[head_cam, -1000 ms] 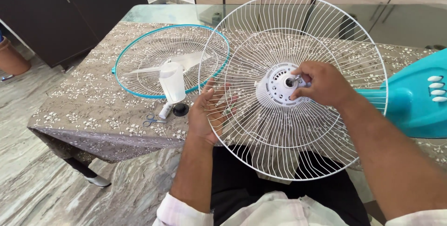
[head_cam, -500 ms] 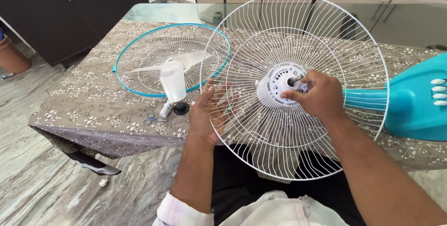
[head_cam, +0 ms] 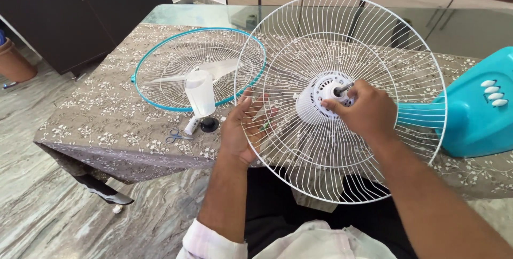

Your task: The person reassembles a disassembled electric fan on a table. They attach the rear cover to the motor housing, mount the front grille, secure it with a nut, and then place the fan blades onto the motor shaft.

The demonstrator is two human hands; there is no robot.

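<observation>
On the left of the counter (head_cam: pixel 107 125), which is covered with a brown flowered cloth, lies a teal-rimmed wire guard (head_cam: pixel 197 69) with a white fan blade (head_cam: pixel 200 91) resting on it. Just in front sit small scissors (head_cam: pixel 175 136), a white cap and a black knob (head_cam: pixel 209 125). The left hand (head_cam: pixel 243 131) has its fingers spread, pressing flat against the back of the white wire guard (head_cam: pixel 342 147), which stands tilted at the counter's near edge. The right hand (head_cam: pixel 363 110) is curled at the guard's white hub (head_cam: pixel 320 96), fingertips pinching around the metal shaft (head_cam: pixel 343 88). At far right lies the teal fan base (head_cam: pixel 478 112).
</observation>
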